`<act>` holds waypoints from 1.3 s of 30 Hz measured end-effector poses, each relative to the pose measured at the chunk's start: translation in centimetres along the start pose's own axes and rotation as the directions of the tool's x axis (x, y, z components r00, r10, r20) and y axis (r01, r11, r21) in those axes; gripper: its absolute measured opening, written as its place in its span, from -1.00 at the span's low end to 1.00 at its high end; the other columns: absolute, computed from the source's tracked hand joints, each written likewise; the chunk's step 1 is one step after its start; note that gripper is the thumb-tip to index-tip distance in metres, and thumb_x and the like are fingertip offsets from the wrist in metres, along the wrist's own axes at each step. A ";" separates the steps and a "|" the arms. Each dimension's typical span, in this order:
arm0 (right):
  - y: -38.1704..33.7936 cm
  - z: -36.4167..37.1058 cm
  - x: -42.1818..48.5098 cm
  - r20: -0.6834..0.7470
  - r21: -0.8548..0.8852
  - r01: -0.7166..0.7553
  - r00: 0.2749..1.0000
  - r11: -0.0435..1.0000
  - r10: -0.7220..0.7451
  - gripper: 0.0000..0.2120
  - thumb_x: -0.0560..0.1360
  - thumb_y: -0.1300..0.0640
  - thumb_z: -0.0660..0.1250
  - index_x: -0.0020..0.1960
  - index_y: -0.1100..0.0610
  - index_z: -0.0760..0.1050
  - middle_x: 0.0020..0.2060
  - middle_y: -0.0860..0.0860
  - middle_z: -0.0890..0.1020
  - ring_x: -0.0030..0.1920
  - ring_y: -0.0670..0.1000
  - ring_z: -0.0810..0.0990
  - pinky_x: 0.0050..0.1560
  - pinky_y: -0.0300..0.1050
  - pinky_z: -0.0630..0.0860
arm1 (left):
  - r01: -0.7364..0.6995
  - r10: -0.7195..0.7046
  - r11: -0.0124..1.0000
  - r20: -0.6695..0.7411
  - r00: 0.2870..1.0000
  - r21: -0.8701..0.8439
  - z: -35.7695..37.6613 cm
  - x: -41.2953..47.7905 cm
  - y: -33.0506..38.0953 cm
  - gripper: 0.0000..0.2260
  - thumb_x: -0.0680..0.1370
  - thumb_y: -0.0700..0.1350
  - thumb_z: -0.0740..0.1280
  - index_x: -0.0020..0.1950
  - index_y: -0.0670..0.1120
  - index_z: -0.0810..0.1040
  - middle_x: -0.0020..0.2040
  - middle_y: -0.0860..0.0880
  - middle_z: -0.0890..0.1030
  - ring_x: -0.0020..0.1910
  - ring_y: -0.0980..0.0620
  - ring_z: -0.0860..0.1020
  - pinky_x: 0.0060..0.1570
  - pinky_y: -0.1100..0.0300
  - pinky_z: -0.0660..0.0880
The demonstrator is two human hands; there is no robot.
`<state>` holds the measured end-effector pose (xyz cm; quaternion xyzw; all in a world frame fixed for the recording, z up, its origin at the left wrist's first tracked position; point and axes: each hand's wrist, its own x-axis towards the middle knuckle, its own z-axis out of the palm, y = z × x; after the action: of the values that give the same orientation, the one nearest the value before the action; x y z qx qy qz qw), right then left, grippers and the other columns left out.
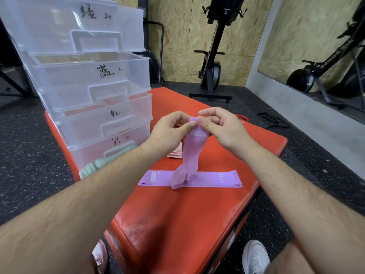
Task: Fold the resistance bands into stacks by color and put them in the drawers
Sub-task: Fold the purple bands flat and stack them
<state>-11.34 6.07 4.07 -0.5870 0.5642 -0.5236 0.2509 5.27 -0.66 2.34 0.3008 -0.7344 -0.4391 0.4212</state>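
**Item: held purple band** (192,151). A fabric loop, pinched at its top end between the thumb and fingertips of both the left hand (169,131) and the right hand (221,127). It hangs limp, with its lower end crumpled on the flat purple band (217,178), which lies lengthwise on the worktop and is marked 10 LB.

**Handling (judged).** Light, soft and floppy, so it keeps no shape unsupported. The woven face is likely grippy rather than slick, and it is not fragile. It is best taken at the two end corners, one per hand, and pressed flat before folding.

**Nearby stock.**
- Pink bands (174,152), stacked behind the hanging one.
- Green bands (94,165), folded at the lowest drawer's front. An arm partly hides them.

**Storage: drawers** (88,76). Clear plastic, stacked at the left of the surface, with hand-lettered fronts.

**Surface: worktop** (187,224). Red padded vinyl, smooth, with a slight sheen.

**Room.**
- Black speckled floor (29,155).
- Chipboard walls.
- An upright rowing machine (212,66).
- A mirror (316,46) to the right.
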 end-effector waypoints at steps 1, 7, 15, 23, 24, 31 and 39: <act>0.1 0.0 0.0 0.010 0.022 -0.017 1.000 1.000 0.016 -0.75 0.56 0.15 0.42 0.21 0.17 0.53 -0.17 0.05 0.71 -0.17 -0.05 0.64 -0.03 -0.07 0.56 | 0.005 -0.005 1.000 -0.008 1.000 -0.012 0.0 -0.1 0.1 -0.88 0.57 -0.07 0.41 -0.07 -0.12 0.58 -0.18 -0.13 0.62 -0.22 -0.03 0.58 -0.17 -0.10 0.60; 0.5 0.1 0.0 0.025 -0.006 -0.016 1.000 1.000 0.016 -0.86 0.55 0.27 0.40 0.11 0.23 0.57 -0.12 0.22 0.71 -0.16 0.01 0.67 -0.01 0.03 0.62 | 0.023 -0.023 0.999 0.006 1.000 -0.043 -0.2 -0.3 0.4 -0.85 0.56 -0.05 0.42 0.03 -0.11 0.61 -0.14 -0.03 0.62 -0.21 0.11 0.58 -0.27 0.23 0.55; 1.0 1.0 0.0 0.101 0.055 -0.112 0.989 0.992 0.106 -0.79 0.48 0.33 0.45 0.08 0.22 0.53 -0.03 0.23 0.68 -0.08 0.11 0.67 0.06 0.08 0.60 | 0.015 -0.019 0.998 -0.056 0.998 -0.066 -0.6 0.1 0.1 -0.94 0.56 -0.12 0.41 -0.05 -0.10 0.63 -0.24 -0.01 0.61 -0.32 0.13 0.48 -0.29 0.20 0.45; 1.1 1.1 -0.3 0.248 0.092 -0.223 0.949 0.970 0.195 -0.87 0.48 0.22 0.48 -0.01 0.19 0.58 -0.20 0.14 0.63 -0.18 0.04 0.56 -0.13 -0.07 0.44 | 0.036 -0.045 0.994 -0.090 0.995 -0.106 -1.0 0.1 0.3 -0.95 0.55 -0.14 0.43 -0.09 -0.10 0.61 -0.26 0.01 0.58 -0.29 0.10 0.49 -0.32 0.24 0.45; 1.3 0.9 -0.4 0.295 0.066 -0.253 0.929 0.965 0.223 -0.83 0.46 0.18 0.50 -0.01 0.22 0.58 -0.19 0.17 0.61 -0.17 0.07 0.54 -0.12 -0.04 0.42 | 0.045 -0.059 0.991 -0.111 0.992 -0.125 -1.3 0.2 0.2 -0.94 0.56 -0.14 0.42 -0.07 -0.12 0.60 -0.23 -0.01 0.58 -0.27 0.09 0.49 -0.31 0.24 0.45; 1.4 -1.9 -1.3 0.422 -0.119 -0.319 0.841 0.940 0.339 -0.88 0.44 0.17 0.49 -0.07 0.17 0.59 -0.31 -0.01 0.58 -0.29 -0.04 0.51 -0.17 -0.14 0.41 | 0.177 -0.208 0.972 -0.213 0.955 -0.156 -3.3 -0.2 -1.5 -0.91 0.59 -0.12 0.38 -0.11 -0.05 0.53 -0.20 -0.03 0.57 -0.28 0.10 0.48 -0.35 0.25 0.38; 3.0 -5.9 -2.7 0.462 -0.320 -0.359 0.749 0.877 0.475 -0.95 0.44 0.20 0.50 -0.15 0.09 0.64 -0.27 -0.02 0.64 -0.26 -0.05 0.57 -0.12 -0.13 0.46 | 0.325 -0.359 0.932 -0.298 0.885 -0.158 -5.5 -1.9 -4.0 -0.89 0.58 -0.09 0.38 -0.13 -0.05 0.52 -0.15 -0.09 0.59 -0.21 -0.03 0.49 -0.29 0.11 0.42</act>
<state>-17.36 9.64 2.40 -0.5891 0.6425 -0.2095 0.4430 11.25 -3.01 -0.54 0.4709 -0.5673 -0.4889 0.4663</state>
